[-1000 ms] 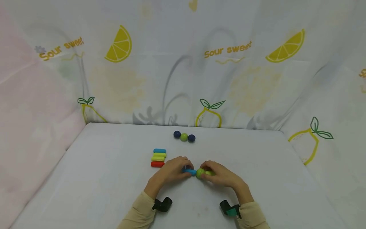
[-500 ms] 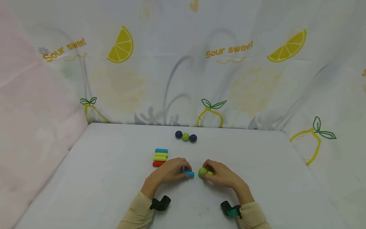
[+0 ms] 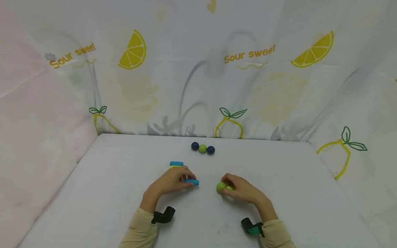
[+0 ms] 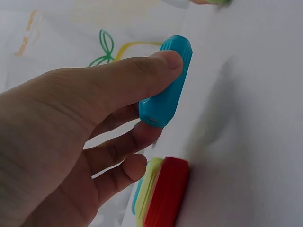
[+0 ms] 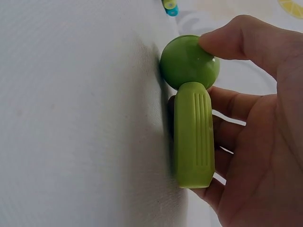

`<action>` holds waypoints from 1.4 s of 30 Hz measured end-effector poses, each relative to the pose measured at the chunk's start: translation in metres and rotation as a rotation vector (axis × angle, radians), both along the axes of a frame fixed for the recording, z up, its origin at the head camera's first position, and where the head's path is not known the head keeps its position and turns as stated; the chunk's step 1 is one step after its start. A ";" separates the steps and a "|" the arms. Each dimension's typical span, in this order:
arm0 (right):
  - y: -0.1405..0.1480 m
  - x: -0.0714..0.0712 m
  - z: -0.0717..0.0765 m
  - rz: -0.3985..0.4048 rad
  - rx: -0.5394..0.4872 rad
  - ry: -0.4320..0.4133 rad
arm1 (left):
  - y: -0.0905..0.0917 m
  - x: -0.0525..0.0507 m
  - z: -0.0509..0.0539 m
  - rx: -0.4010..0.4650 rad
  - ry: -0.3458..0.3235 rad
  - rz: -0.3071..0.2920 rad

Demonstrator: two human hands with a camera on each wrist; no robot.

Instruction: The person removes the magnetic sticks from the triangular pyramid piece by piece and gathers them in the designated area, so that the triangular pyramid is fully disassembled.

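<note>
Between thumb and fingers of my left hand is a short blue stick, pinched above the white table. Under that hand, the left wrist view shows a red stick and a yellow stick side by side; in the head view the hand hides most of them. My right hand grips a green ball, its thumb on the ball. A yellow-green stick joins the ball end to end and lies along the fingers. Whether this pair touches the table I cannot tell.
Farther back on the white table, two dark blue balls flank a green ball in a row. Another blue stick lies beyond my left hand. A printed cloth hangs behind the table.
The blue stick, at first against the green ball, has come away from it. My left hand has carried it left towards the row of sticks. The right hand has hardly moved.
</note>
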State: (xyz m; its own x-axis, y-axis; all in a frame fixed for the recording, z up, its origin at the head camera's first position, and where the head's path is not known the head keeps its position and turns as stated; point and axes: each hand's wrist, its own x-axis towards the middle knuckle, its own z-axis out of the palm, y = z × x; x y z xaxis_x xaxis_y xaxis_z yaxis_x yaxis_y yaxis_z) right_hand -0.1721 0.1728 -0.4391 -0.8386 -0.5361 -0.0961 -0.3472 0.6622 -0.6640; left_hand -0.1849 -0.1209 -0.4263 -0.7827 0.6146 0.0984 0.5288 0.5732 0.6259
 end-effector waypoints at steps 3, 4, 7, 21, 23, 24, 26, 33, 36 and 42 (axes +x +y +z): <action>0.001 0.000 0.001 0.003 -0.007 -0.008 | -0.013 -0.001 0.001 0.016 -0.003 0.028; 0.002 0.001 0.001 0.005 -0.011 -0.012 | -0.017 -0.001 0.001 0.025 -0.012 0.039; 0.002 0.000 0.001 0.014 -0.021 -0.017 | -0.029 0.001 0.005 0.041 -0.059 0.070; 0.011 -0.002 0.000 0.068 -0.055 -0.003 | -0.051 0.002 0.004 -0.009 -0.075 0.110; 0.012 -0.003 -0.001 0.073 -0.058 0.005 | -0.052 0.002 0.003 -0.016 -0.068 0.117; 0.013 -0.003 -0.001 0.072 -0.056 0.010 | -0.053 0.002 0.002 -0.018 -0.065 0.120; 0.013 -0.003 -0.001 0.068 -0.052 0.014 | -0.054 0.002 0.001 -0.021 -0.060 0.129; 0.015 -0.003 0.003 0.053 -0.055 0.003 | -0.054 -0.001 -0.004 -0.009 -0.048 0.118; 0.017 -0.003 0.004 0.064 -0.063 -0.010 | -0.053 -0.002 -0.003 -0.010 -0.042 0.121; 0.025 -0.001 0.007 0.061 -0.051 -0.049 | -0.031 0.002 0.008 -0.005 0.015 0.102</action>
State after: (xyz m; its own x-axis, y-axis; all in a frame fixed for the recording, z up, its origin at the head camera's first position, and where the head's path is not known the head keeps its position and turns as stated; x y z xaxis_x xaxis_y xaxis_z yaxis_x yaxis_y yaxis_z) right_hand -0.1731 0.1983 -0.4318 -0.7991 -0.5915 -0.1078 -0.3520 0.6056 -0.7136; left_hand -0.1830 -0.1520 -0.4178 -0.8399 0.5320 0.1075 0.4765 0.6280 0.6153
